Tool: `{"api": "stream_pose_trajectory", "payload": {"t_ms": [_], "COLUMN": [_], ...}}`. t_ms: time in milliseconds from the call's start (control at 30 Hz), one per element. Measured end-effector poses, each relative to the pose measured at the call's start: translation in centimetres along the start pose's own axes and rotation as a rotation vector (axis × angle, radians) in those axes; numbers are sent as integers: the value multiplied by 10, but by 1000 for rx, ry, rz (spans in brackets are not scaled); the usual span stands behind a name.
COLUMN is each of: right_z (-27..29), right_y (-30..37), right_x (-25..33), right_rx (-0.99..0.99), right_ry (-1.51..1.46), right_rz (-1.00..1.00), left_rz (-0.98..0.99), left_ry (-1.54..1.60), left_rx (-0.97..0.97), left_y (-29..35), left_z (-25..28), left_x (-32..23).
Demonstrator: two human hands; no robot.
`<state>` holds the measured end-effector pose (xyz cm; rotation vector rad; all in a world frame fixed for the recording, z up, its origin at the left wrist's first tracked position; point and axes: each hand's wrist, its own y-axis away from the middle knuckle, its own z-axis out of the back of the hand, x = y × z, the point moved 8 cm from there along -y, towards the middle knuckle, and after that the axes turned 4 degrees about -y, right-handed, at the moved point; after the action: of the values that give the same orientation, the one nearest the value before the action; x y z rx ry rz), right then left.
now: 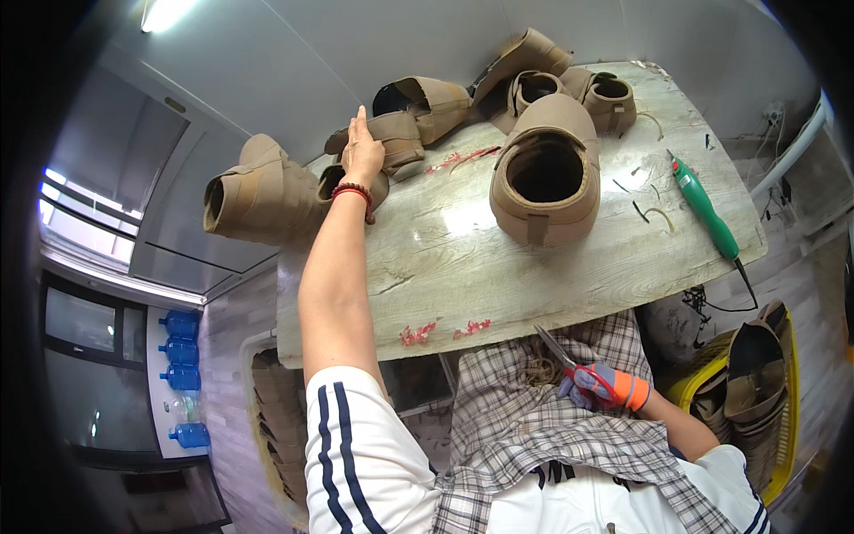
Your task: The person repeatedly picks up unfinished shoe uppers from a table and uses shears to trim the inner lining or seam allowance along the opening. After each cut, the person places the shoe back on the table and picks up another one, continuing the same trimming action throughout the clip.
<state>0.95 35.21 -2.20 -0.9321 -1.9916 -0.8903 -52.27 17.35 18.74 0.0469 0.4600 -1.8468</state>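
My left hand [363, 153] reaches to the far left of the table, its fingers stretched out over several tan shoes; whether it touches one cannot be made out. Right beside it are a tan shoe [398, 138] and, partly behind my wrist, another low shoe. In my right hand [594, 388], which wears a purple and orange glove, is a pair of scissors [598, 383] with red handles. Their blades point up toward the table's near edge, over my plaid apron [525, 400]. A single tan shoe [544, 182] stands mid-table, its opening facing me.
On the table [427, 267] more tan shoes [609, 102] crowd the far side. A green pen-shaped tool [705, 206] with a black cord lies at the right, near dark scraps. A yellow basket [786, 427] of shoes stands lower right; another bin [251, 392] sits lower left. Blue water jugs [182, 351] line the left.
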Motion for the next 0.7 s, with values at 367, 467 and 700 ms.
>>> {"api": "stream_pose_trajectory", "payload": {"t_ms": [367,467,700], "right_z": [4,-3,20], "right_y": [-3,2,23], "right_x": [-4,10,59], "right_rx": [-20,10,-343], "right_ry": [54,169,516], "right_rz": [-70,-6,143], "left_rz": [-40,-164,-476], "left_ry": [-5,222,907], "left_rx": [-533,-622,83], "left_y": [-2,71,281], "left_z": [54,149,178], "left_x": [30,25,-29]}}
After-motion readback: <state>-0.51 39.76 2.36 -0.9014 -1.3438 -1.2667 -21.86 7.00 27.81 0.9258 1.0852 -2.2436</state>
